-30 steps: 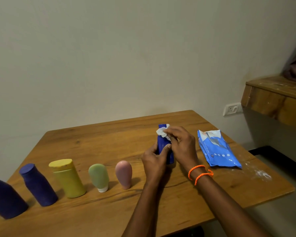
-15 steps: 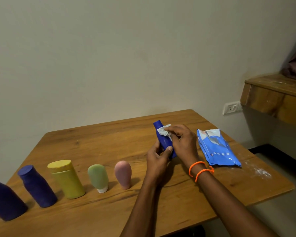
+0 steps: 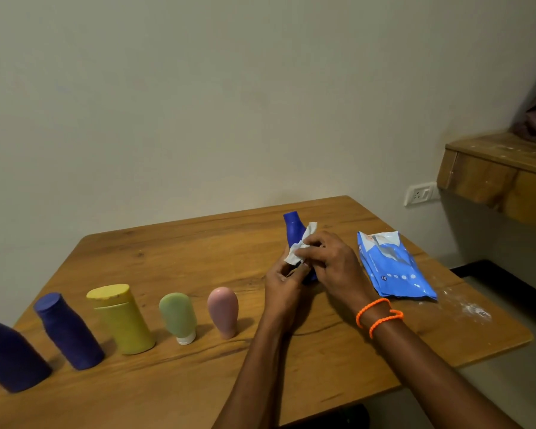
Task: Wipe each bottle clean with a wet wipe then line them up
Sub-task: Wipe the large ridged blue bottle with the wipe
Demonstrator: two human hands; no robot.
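My left hand (image 3: pixel 283 281) grips the lower part of a bright blue bottle (image 3: pixel 293 232), which leans with its neck up and to the left. My right hand (image 3: pixel 333 263) pinches a white wet wipe (image 3: pixel 300 247) against the bottle's side. Most of the bottle's body is hidden behind both hands. A row of bottles stands on the wooden table (image 3: pixel 198 379) to the left: a large dark blue bottle (image 3: pixel 8 356), a smaller dark blue bottle (image 3: pixel 67 331), a yellow bottle (image 3: pixel 121 318), a green tube (image 3: pixel 178 317) and a pink tube (image 3: pixel 223 311).
A blue pack of wet wipes (image 3: pixel 392 266) lies flat on the table right of my hands. White powder specks (image 3: pixel 474 311) mark the table near its right edge. A wooden shelf (image 3: pixel 502 168) and a wall socket (image 3: pixel 420 193) are at the right.
The blue bottle has tilted from upright so its neck points up and left. The wipe has slid from the bottle's top down to its middle.
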